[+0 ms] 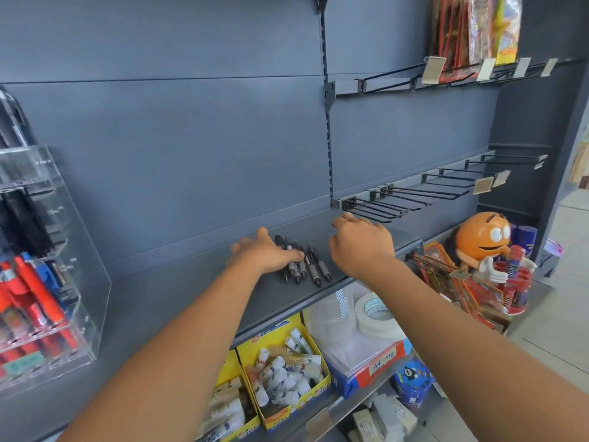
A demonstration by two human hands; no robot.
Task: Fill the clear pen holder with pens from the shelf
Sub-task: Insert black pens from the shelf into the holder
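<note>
Pens (314,266) near shelf (197,282) front edge

A dark grey panel wall (159,138) fills the far side, split by a slotted upright (327,129), with a grey shelf (178,282) along its foot. Black wire hooks (414,194) jut out at right. Pale floor tiles (570,244) show at far right.
</note>
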